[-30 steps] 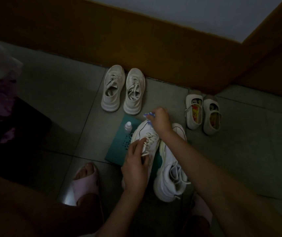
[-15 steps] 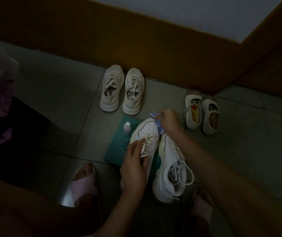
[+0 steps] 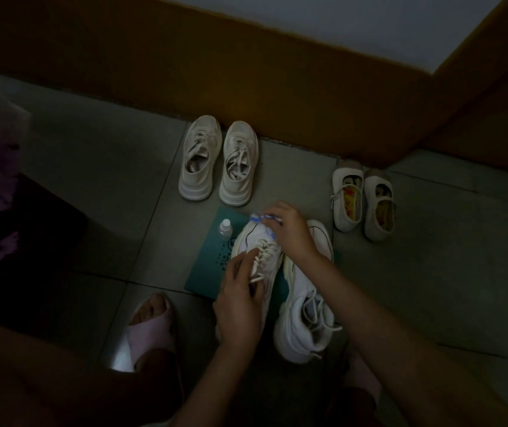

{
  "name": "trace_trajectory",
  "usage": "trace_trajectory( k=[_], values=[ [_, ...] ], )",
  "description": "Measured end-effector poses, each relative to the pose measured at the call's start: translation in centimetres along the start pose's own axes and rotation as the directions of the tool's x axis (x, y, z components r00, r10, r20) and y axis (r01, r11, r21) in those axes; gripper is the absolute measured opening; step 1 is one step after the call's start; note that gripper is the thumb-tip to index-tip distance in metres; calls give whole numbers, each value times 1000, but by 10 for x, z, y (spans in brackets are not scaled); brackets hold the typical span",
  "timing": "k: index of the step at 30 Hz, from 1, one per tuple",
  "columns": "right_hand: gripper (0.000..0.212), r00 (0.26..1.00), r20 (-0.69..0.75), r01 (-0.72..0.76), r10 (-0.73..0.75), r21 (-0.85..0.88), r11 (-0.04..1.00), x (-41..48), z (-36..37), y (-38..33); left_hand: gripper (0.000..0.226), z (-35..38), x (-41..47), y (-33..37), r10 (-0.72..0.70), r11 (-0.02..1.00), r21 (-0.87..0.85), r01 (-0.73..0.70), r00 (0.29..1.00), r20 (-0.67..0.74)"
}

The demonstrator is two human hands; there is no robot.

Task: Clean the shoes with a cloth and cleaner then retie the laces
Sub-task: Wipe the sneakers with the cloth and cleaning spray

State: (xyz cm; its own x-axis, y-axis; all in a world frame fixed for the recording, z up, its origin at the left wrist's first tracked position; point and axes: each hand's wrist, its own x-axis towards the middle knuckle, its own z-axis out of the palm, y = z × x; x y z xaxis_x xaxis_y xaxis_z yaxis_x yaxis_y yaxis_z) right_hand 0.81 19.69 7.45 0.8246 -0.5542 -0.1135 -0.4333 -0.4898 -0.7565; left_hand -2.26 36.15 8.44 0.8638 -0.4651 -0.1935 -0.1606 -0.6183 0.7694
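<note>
Shoes (image 3: 306,303) are lying in 3 pairs, 6 altogether, near 1 bottle (image 3: 225,227). Left hand (image 3: 237,306) is gripping 1 sneaker (image 3: 251,241); right hand (image 3: 291,234) is clutching 1 cloth (image 3: 262,216).

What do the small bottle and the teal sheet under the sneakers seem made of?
Small clear bottle: likely translucent plastic; pale see-through body, white cap. Flat teal sheet: probably matte card or thin plastic; lies flat with crisp straight edges and printed marks.

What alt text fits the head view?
A person's right hand presses a blue-and-white cloth to the toe of a white sneaker while the left hand holds its laces. Its mate, a small bottle, beige sneakers and strap shoes sit nearby on tiles.
</note>
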Motion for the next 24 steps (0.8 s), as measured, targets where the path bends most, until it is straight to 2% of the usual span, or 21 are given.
trace_trajectory(
  k=[4, 8, 12, 15, 21, 24],
  values=[
    [13, 994, 110, 18, -25, 62, 998, -5, -9, -3, 54, 1, -1, 0, 13, 1000, -7, -13, 1000, -6],
    [14, 993, -70, -93, 99, 85, 992, 18, -26, 2, 54, -1, -2, -1, 15, 1000, -8, -15, 1000, -12],
    [14, 988, -89, -119, 123, 41, 992, 11, -8, 6, 55, 0, -1, -1, 15, 1000, -11, -15, 1000, -13],
    [13, 983, -140, -110, 121, 79, 991, 0, -2, 9, 55, 0, -1, -1, 16, 1000, -11, -16, 1000, -14],
    [12, 990, -111, -75, 90, 129, 989, -30, -5, 3, 54, 0, 0, -1, 15, 1000, -9, -15, 1000, -11],
    [14, 990, -61, -114, 126, 177, 978, -41, -8, -2, 54, -1, -1, -1, 25, 1000, -17, -25, 1000, -14]
  ],
)
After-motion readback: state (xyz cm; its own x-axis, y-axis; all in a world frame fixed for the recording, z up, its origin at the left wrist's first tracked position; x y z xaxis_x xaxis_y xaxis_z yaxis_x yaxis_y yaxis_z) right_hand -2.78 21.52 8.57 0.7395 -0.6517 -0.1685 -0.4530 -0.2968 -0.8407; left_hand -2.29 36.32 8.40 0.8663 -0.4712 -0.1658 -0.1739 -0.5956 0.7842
